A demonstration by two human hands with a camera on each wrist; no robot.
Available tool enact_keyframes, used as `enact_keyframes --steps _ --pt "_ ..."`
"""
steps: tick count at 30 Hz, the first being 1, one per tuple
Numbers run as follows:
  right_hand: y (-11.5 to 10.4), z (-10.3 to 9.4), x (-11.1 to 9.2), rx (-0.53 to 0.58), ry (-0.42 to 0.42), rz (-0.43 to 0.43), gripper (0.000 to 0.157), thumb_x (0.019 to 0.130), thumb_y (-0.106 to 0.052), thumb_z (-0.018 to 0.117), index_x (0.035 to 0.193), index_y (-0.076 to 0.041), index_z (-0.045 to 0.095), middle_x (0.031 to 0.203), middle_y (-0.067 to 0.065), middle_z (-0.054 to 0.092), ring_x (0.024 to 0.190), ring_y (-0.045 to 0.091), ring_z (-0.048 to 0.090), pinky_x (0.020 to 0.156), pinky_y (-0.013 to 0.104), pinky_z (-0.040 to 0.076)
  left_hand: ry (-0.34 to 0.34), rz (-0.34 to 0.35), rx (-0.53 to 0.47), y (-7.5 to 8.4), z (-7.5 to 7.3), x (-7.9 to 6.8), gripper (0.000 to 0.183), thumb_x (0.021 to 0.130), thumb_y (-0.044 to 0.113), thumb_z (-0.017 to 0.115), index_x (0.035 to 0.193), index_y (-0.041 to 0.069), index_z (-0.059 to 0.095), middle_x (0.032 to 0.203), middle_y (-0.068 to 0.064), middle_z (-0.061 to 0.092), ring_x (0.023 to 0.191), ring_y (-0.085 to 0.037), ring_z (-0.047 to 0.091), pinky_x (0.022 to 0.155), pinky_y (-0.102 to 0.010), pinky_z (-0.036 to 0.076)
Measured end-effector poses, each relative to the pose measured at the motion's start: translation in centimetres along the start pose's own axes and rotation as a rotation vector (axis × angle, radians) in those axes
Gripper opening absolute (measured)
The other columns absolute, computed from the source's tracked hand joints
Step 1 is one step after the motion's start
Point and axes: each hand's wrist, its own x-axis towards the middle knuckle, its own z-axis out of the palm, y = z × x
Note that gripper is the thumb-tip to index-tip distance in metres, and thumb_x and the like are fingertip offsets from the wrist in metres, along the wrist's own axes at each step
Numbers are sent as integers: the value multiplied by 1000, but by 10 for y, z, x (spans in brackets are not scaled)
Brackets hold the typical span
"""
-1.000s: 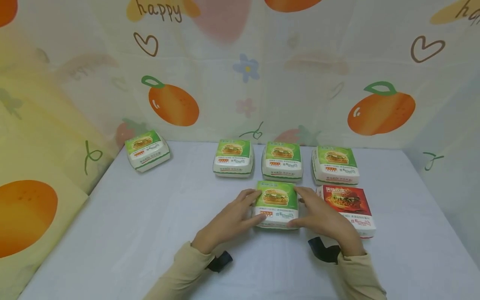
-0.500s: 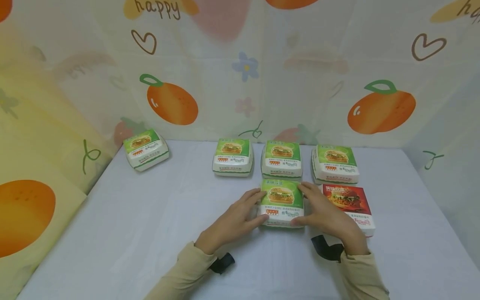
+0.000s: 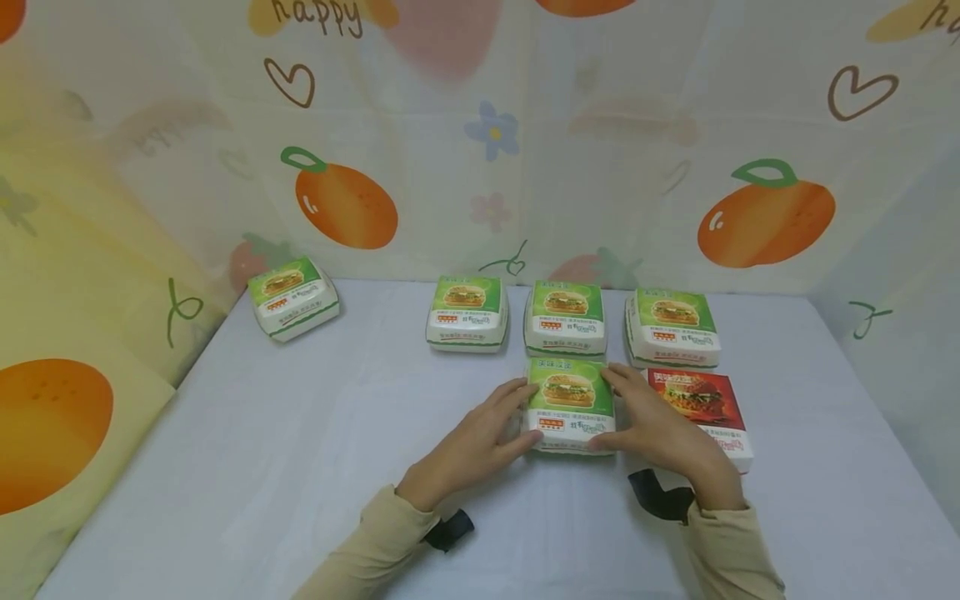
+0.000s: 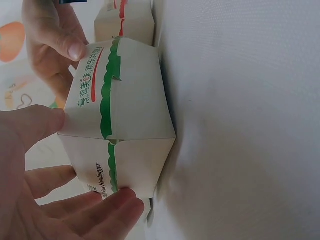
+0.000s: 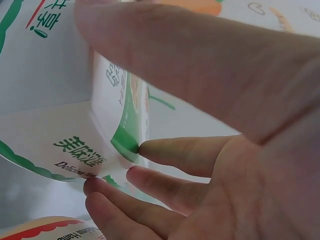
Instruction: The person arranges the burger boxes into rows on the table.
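A green-and-white burger box (image 3: 570, 404) sits on the table between both hands, lid shut, its printed burger facing up. My left hand (image 3: 480, 433) holds its left side; in the left wrist view the thumb touches the front top edge and the fingertips (image 4: 131, 200) lie on the side wall. Gripping the opposite side is my right hand (image 3: 660, 429), thumb at the front right corner and fingers along the right side. The back of the box stands right at a green burger box (image 3: 565, 321) behind it. Just right of my right hand is a red-and-white burger box (image 3: 697, 408), partly covered by that hand.
Two more green boxes, one left (image 3: 467, 315) and one right (image 3: 672, 329), complete a back row near the printed curtain (image 3: 420, 150). A turned green box (image 3: 294, 298) sits at the far left corner of the white table (image 3: 300, 433).
Both hands have slid the green burger box to the right, toward the red one, and up against the middle back box. The other boxes have stayed in place.
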Motion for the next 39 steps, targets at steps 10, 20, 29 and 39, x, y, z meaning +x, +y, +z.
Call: enact_keyframes --steps 10,20,29,39 --pt "0 -1 0 6 -6 -3 100 77 -27 86 152 7 28 159 27 21 142 46 29 112 66 32 10 15 19 1 -1 0 63 98 31 63 152 11 38 157 -10 36 144 -26 40 116 -44 39" --pt "0 -2 -2 0 0 10 101 76 -33 86 152 3 30 158 27 23 141 46 29 111 67 33 26 39 30 0 -2 -2 61 98 30 63 150 11 39 153 -8 40 140 -23 43 115 -42 40" --pt "2 -6 -5 28 19 -30 97 77 -31 85 151 2 32 154 26 32 133 42 40 108 64 39 22 59 40 -1 -3 -3 60 98 30 63 150 10 40 151 -10 42 141 -25 44 115 -43 40" --pt "1 -6 -6 26 37 -47 97 77 -36 85 150 2 33 152 26 36 131 40 42 107 64 39 29 45 50 0 -7 -5 59 98 32 63 149 13 41 150 -7 43 139 -22 45 114 -42 42"
